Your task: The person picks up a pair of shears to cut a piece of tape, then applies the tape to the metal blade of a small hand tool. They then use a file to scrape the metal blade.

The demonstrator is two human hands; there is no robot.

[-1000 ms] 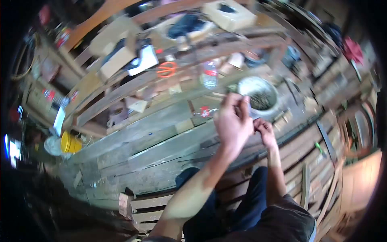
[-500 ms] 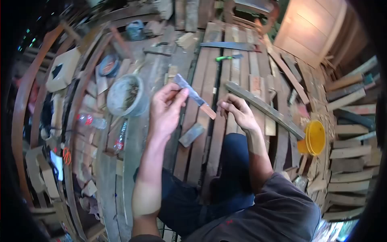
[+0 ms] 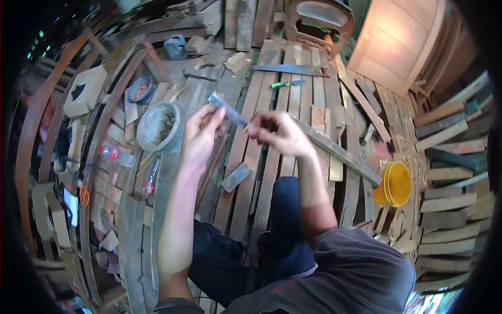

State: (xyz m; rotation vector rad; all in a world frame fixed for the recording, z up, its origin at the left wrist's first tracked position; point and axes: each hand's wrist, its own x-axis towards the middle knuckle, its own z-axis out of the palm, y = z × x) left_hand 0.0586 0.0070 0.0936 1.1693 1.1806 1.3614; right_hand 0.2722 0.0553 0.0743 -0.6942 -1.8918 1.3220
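A flat grey strip [image 3: 231, 111] with a brown, wooden-looking end is held up in front of me, slanting down to the right. My left hand [image 3: 203, 135] pinches its grey upper part between thumb and fingers. At the lower end, the fingers of my right hand [image 3: 285, 135] close on the brown tip, mostly hiding it. Below the hands, a small grey rectangular block [image 3: 237, 177] lies on the wooden slats. A long squared timber [image 3: 342, 153] runs diagonally past my right wrist. Farther off rest a green-handled tool with a flat blade [image 3: 287, 83] and a handsaw [image 3: 289, 69].
A pale bucket [image 3: 151, 124] stands at left, near plastic bottles [image 3: 117, 156]. A hammer-like tool [image 3: 198, 76] lies beyond it. At right are a yellow bucket [image 3: 396, 186] and stacked wood pieces [image 3: 449, 220]. A wooden panel [image 3: 389, 44] leans at the back.
My right hand has moved left and up to the strip and taken hold of its brown end, which showed bare before. My left hand keeps its grip. The view has shifted slightly.
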